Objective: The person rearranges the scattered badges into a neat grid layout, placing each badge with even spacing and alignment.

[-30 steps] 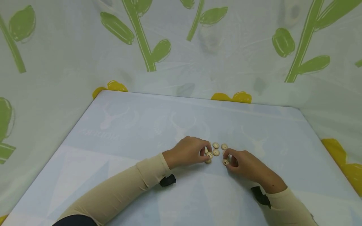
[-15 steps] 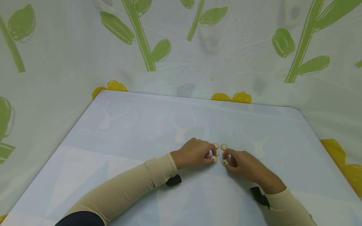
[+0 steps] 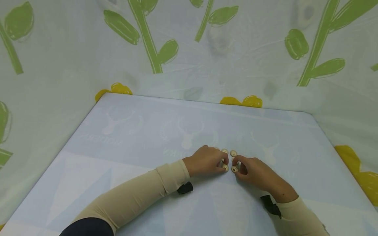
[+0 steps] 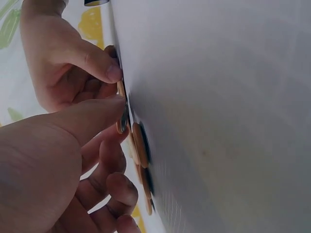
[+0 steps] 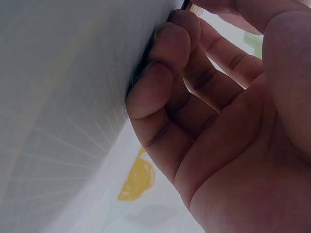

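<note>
Low over the table, my left hand (image 3: 206, 160) pinches a round wooden button (image 3: 225, 167) between thumb and index finger. Just right of it, my right hand (image 3: 254, 170) holds another wooden button (image 3: 234, 169) by its edge with thumb and index finger. The two buttons lie side by side with a narrow gap. Behind the fingers are more buttons, among them one at the back right (image 3: 233, 153) and one to its left (image 3: 224, 151); others are partly hidden by the hands. In the left wrist view, several flat buttons (image 4: 141, 145) lie beside the left fingers.
The table (image 3: 133, 127) has a pale blue and white cover with faint deer-head prints. A white curtain (image 3: 254, 65) with green leaves and yellow shapes hangs along its back and sides. Dark wrist bands (image 3: 185, 188) sit under both forearms.
My left hand has moved right with its button, bringing it beside the one in my right hand. The right hand has stayed nearly still.
</note>
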Motion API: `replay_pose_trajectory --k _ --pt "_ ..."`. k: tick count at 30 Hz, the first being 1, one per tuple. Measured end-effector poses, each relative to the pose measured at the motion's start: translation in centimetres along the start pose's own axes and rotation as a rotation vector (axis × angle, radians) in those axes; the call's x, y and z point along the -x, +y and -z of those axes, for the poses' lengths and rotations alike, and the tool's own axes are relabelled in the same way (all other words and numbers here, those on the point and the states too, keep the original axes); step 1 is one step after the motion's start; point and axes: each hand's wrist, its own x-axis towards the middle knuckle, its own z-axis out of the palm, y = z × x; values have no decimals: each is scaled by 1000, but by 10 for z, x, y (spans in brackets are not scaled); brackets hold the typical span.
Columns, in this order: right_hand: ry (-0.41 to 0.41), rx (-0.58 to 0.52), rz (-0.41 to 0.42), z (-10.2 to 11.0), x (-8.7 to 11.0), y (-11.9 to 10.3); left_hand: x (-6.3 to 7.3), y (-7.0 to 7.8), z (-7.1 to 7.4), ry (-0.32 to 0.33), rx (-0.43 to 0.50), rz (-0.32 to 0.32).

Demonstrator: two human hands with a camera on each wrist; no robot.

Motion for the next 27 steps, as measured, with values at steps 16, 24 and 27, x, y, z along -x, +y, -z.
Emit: replay_pose_trajectory --k 16,24,27 --pt "-30 -1 -4 -1 3 11 -4 8 -6 -4 -39 -22" --pt "-41 -9 -9 0 3 13 7 0 1 111 57 -28" --pt "-57 -36 -36 0 6 11 21 -7 10 168 65 -4"
